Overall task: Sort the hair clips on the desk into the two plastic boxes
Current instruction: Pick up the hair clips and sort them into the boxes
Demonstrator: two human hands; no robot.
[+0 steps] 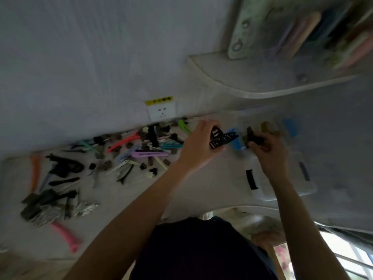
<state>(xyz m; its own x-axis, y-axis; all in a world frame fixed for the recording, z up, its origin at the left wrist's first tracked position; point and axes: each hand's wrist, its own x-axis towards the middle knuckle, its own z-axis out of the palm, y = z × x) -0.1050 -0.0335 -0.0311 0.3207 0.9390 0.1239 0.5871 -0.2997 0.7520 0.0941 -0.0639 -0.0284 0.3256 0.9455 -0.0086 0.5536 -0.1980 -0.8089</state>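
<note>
Two hands, left (198,141) and right (269,152), each holding one black clip (222,139) (252,137). Dozens of loose clips (113,156) on the worktop (129,190), too blurred for an exact count. One pink clip (65,236), one orange (34,170), one socket (161,112), one shelf (232,81).

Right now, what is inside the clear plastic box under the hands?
The clear plastic box is blurred. Blue clips and a brownish clip show at its far side. The left hand, holding black clips, and the right hand cover the rest.
</note>
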